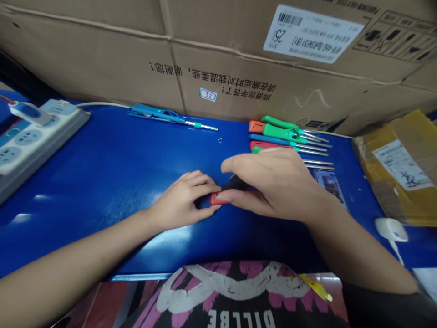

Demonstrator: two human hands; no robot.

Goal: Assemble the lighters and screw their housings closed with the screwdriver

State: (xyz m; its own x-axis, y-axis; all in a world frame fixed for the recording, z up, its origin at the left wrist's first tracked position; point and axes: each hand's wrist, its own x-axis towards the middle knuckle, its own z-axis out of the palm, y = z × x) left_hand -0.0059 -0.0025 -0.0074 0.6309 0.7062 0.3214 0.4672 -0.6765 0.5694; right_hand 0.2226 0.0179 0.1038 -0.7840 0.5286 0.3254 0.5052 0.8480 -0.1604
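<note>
Bending over a blue table (85, 182), a person in a black, pink and white shirt (246, 298) works with both bare hands on a red lighter (215, 199), which lies flat near the table's front, mostly covered by the right hand. The left hand (186, 199) pinches its left end between thumb and forefinger, the other fingers bent close together. The right hand (280, 187) curls around a black tool (236, 183) above the lighter, its thumb stretched along the red body; how its remaining fingers sit cannot be told. Behind the right hand, a row of long-necked lighters (278, 132) in green, orange, blue and red points right, with a phone (330, 184) nearby. A blue lighter (155, 114) lies at the back left, close to a large cardboard box (102, 59). At far left stands a power strip (29, 137); at right, a taped carton (403, 198).
</note>
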